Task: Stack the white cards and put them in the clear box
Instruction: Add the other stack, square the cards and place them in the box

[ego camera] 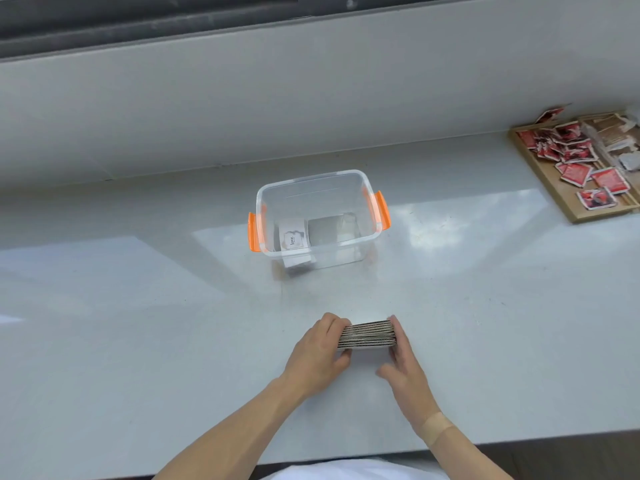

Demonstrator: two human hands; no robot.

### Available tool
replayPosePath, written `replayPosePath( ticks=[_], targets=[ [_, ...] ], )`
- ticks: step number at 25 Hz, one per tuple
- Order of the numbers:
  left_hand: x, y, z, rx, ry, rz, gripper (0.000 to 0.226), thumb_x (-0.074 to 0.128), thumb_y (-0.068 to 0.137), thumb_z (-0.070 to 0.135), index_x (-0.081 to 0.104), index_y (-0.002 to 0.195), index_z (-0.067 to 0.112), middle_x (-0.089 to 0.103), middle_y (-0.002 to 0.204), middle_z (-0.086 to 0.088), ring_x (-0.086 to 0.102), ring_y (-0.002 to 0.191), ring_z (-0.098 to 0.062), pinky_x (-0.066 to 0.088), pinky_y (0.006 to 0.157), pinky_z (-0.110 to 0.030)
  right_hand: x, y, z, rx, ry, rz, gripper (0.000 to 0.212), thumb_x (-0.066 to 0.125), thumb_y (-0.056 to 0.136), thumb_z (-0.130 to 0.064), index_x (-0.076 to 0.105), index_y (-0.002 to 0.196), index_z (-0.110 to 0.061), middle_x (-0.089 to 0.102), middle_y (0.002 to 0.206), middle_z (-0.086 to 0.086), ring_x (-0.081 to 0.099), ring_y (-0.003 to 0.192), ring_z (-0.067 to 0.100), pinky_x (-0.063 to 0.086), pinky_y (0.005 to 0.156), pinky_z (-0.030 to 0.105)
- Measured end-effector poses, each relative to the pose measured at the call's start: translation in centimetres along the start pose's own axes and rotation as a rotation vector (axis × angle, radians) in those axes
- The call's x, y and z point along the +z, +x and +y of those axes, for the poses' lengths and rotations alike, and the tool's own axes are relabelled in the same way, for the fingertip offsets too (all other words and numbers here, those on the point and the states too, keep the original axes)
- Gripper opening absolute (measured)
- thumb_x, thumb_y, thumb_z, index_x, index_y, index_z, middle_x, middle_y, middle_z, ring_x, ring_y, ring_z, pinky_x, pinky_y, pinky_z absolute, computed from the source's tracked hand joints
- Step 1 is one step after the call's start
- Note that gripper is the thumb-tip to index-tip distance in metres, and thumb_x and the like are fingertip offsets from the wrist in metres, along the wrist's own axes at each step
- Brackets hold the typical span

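Note:
A thick stack of white cards (367, 336) stands on edge on the grey counter, near the front. My left hand (320, 355) presses its left face and my right hand (403, 358) presses its right face, so the stack is squeezed between them. Further back stands the clear box (349, 258) with orange clips, open on top. Inside it, at the left, lies a white card (292, 235) printed with the word "love".
A wooden tray (554, 192) with several red packets and brown sachets sits at the far right of the counter. A low wall runs behind the box. The counter's front edge is just below my forearms.

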State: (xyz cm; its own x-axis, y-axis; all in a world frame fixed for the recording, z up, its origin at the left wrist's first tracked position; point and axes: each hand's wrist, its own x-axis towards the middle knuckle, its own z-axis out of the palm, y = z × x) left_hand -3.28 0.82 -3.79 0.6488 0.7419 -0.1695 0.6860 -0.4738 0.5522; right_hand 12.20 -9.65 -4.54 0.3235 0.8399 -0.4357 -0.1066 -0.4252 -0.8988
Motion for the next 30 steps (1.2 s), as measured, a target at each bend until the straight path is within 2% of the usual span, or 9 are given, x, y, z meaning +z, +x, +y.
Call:
replayPosePath(
  ticks=[5, 8, 10, 13, 15, 19, 22, 25, 30],
  targets=[
    [0.1, 0.0, 0.0, 0.004, 0.005, 0.005, 0.035, 0.058, 0.086, 0.023, 0.051, 0.121, 0.019, 0.050, 0.115, 0.000, 0.054, 0.095, -0.022, 0.051, 0.074, -0.041, -0.4, 0.3, -1.0, 0.020, -0.124, -0.069, 0.089, 0.055, 0.079, 0.005, 0.016, 0.145, -0.041, 0.025, 0.152, -0.020, 0.023, 0.143, 0.006, 0.023, 0.116, 0.031],
    [0.1, 0.0, -0.1, 0.005, 0.023, -0.002, 0.037, 0.058, 0.087, 0.024, 0.050, 0.123, 0.020, 0.050, 0.116, 0.000, 0.054, 0.095, -0.022, 0.050, 0.075, -0.038, -1.3, 1.4, -2.8, -0.296, -0.757, -0.077, 0.097, 0.067, 0.076, -0.014, 0.009, 0.150, -0.032, 0.012, 0.157, -0.019, 0.008, 0.145, 0.001, 0.022, 0.113, 0.023],
    [0.1, -0.1, -0.3, -0.002, 0.043, -0.010, 0.038, 0.058, 0.088, 0.026, 0.049, 0.125, 0.019, 0.049, 0.117, 0.000, 0.054, 0.094, -0.023, 0.048, 0.076, -0.036, -0.7, 2.5, -3.7, -0.518, -1.173, -0.260, 0.086, 0.066, 0.076, -0.025, 0.022, 0.150, -0.019, 0.028, 0.155, -0.007, 0.021, 0.145, 0.018, 0.026, 0.116, 0.033],
    [0.0, 0.0, 0.0, -0.013, 0.118, -0.015, 0.035, 0.057, 0.089, 0.023, 0.049, 0.122, 0.014, 0.049, 0.117, -0.004, 0.052, 0.096, -0.026, 0.045, 0.080, -0.036, 0.8, 3.3, -5.5, -0.626, -1.502, -0.317, 0.040, 0.061, 0.069, -0.013, 0.059, 0.110, -0.012, 0.065, 0.099, 0.002, 0.061, 0.094, 0.027, 0.049, 0.084, 0.037],
    [-0.1, -0.1, 0.2, -0.017, 0.178, -0.029, 0.033, 0.055, 0.091, 0.023, 0.049, 0.120, 0.010, 0.048, 0.117, -0.008, 0.051, 0.098, -0.028, 0.043, 0.084, -0.038, 1.4, 3.6, -6.5, -0.711, -1.662, -0.324, 0.025, 0.067, 0.059, -0.010, 0.057, 0.082, -0.016, 0.058, 0.072, -0.001, 0.056, 0.066, 0.023, 0.043, 0.056, 0.032],
    [-1.5, -0.4, 0.7, -0.117, -0.086, 0.004, 0.035, 0.063, 0.085, 0.019, 0.052, 0.117, 0.013, 0.052, 0.116, -0.004, 0.055, 0.100, -0.022, 0.046, 0.087, -0.038, 0.9, 4.9, -7.6, -0.596, -1.519, -0.378, 0.028, 0.052, 0.075, -0.014, 0.046, 0.101, -0.021, 0.057, 0.091, -0.002, 0.053, 0.084, 0.026, 0.037, 0.058, 0.036],
    [-3.3, -0.7, 1.6, -0.219, -0.472, 0.256, 0.040, 0.071, 0.071, 0.011, 0.058, 0.108, 0.019, 0.057, 0.108, 0.002, 0.058, 0.095, -0.009, 0.048, 0.083, -0.026, 0.5, 4.3, -7.7, -0.341, -1.009, -0.259, 0.033, 0.064, 0.072, -0.027, 0.048, 0.099, -0.036, 0.065, 0.089, -0.011, 0.059, 0.084, 0.016, 0.049, 0.066, 0.036],
    [-3.7, -1.2, 3.7, 0.008, -0.377, 0.333, 0.051, 0.064, 0.073, 0.009, 0.053, 0.120, 0.027, 0.052, 0.116, 0.006, 0.055, 0.102, -0.003, 0.048, 0.081, -0.016, 1.5, 2.4, -6.7, -0.143, -0.461, -0.137, 0.038, 0.070, 0.070, -0.017, 0.051, 0.095, -0.039, 0.070, 0.078, -0.012, 0.064, 0.071, 0.010, 0.053, 0.063, 0.036],
    [-1.4, -1.5, 4.9, 0.145, -0.088, 0.393, 0.064, 0.064, 0.081, 0.005, 0.046, 0.139, 0.023, 0.052, 0.133, -0.003, 0.058, 0.115, -0.019, 0.058, 0.080, -0.032, 1.6, 1.5, -5.5, -0.146, -0.455, 0.007, 0.044, 0.060, 0.077, -0.012, 0.044, 0.094, -0.050, 0.068, 0.073, -0.018, 0.061, 0.063, 0.005, 0.048, 0.051, 0.031]
  ],
)
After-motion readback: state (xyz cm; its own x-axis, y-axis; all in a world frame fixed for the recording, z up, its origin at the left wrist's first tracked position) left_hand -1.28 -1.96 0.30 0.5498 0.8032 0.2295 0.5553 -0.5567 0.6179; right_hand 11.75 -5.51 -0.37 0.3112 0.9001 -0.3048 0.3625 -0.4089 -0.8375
